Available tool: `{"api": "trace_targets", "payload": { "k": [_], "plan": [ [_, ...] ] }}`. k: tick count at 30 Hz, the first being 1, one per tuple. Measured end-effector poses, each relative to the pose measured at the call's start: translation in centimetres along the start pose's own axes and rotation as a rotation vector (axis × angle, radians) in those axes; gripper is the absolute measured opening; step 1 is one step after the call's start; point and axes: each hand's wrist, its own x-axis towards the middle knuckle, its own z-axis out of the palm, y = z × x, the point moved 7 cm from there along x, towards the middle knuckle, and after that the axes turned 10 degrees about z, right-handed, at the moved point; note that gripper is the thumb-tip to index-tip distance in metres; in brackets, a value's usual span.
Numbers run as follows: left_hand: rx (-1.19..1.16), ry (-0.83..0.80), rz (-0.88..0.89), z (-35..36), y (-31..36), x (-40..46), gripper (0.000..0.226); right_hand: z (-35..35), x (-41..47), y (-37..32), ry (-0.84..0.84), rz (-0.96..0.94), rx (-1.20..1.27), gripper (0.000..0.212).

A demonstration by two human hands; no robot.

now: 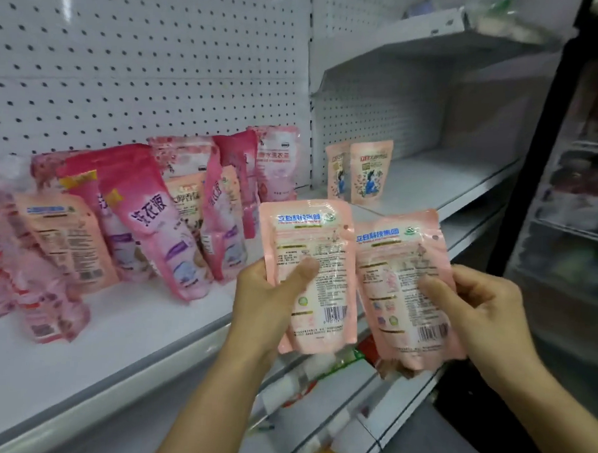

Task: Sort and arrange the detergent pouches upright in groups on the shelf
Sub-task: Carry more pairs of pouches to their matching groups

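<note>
My left hand (270,293) grips a pale pink detergent pouch (311,233) by its lower left, back side with barcode facing me. My right hand (486,303) grips a second, matching pale pink pouch (402,251) beside it. Both are held upright in front of the white shelf (115,328). On the shelf to the left stand and lean several pink pouches (154,220), mixed in kind and partly overlapping. Two peach pouches with a blue figure (368,171) stand upright on the right-hand shelf section (440,184).
White pegboard back panel (143,65) rises behind the shelf. An upper shelf (419,36) sits at the top right. A dark glass-door cooler (572,204) stands at the right. Lower shelves below hold blurred packaged goods (329,364).
</note>
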Motion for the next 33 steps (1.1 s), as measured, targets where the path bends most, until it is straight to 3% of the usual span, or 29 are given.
{"api": "trace_targets", "payload": {
  "k": [7, 22, 28, 33],
  "plan": [
    [0.057, 0.101, -0.019, 4.1, -2.0, 6.3, 0.016, -3.2, 8.0, 3.6, -0.042, 0.032, 0.074, 0.016],
    [0.120, 0.393, 0.118, 8.4, -8.1, 25.8, 0.015, -0.7, 31.4, 8.8, -0.214, 0.005, 0.138, 0.018],
    [0.156, 0.579, 0.133, 9.3, -11.5, 28.3, 0.016, 3.6, 36.8, 12.3, -0.298, 0.054, 0.181, 0.015],
    [0.361, 0.572, 0.111, 10.2, -12.1, 28.5, 0.025, 5.5, 38.8, 14.5, -0.431, 0.071, 0.154, 0.029]
  ]
}}
